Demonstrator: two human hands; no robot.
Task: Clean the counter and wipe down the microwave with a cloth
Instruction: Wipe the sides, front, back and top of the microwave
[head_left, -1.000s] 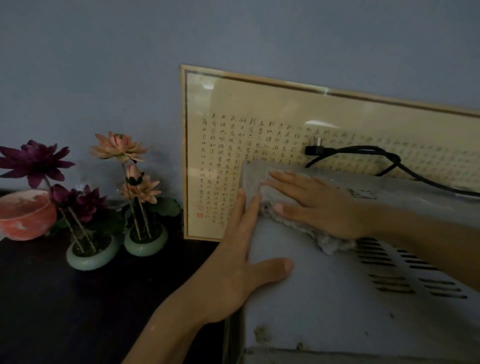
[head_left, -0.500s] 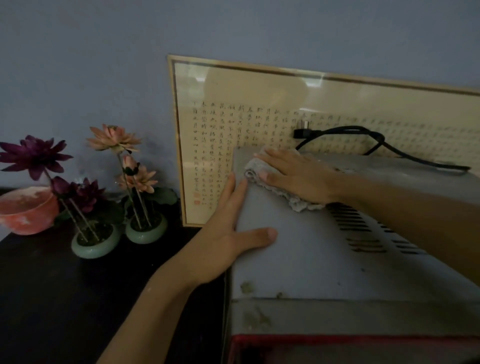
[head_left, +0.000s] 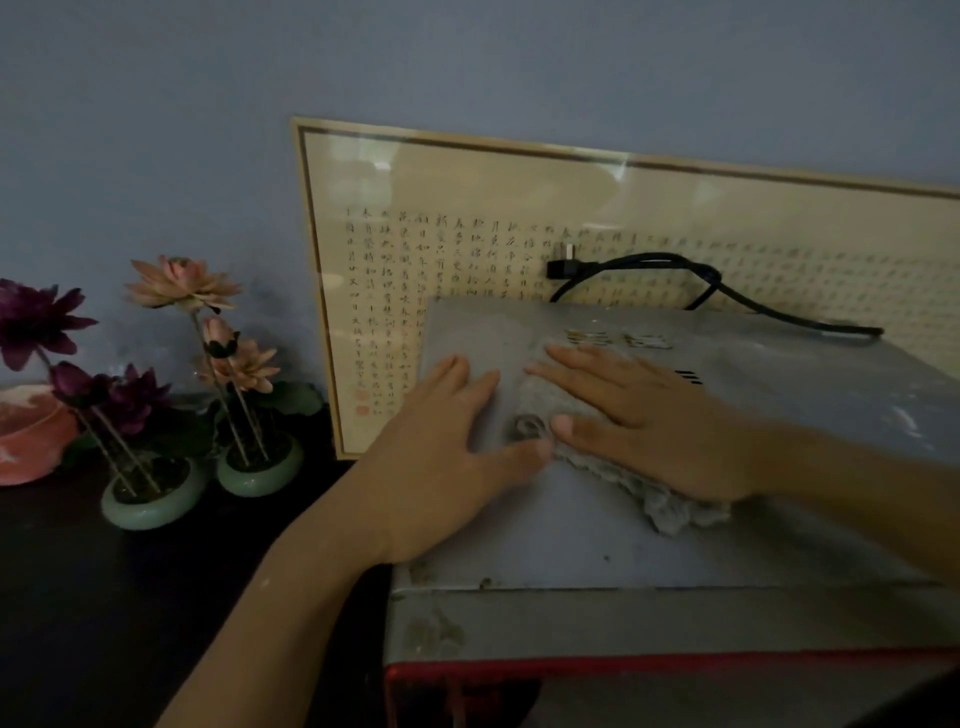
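A grey metal microwave with a stained top and a red front edge stands on the dark counter. A grey cloth lies flat on its top, near the left side. My right hand presses down flat on the cloth, fingers spread and pointing left. My left hand rests flat on the microwave's top left edge, thumb touching the cloth's near corner, holding nothing.
A framed calligraphy sheet leans on the blue wall behind the microwave. A black power cord and plug lie on the microwave's back edge. Two green pots of artificial flowers and a pink bowl stand at left.
My right hand has slid the cloth from the back left corner toward the front along the top. My left hand shifted a little onto the top. My view tilted down.
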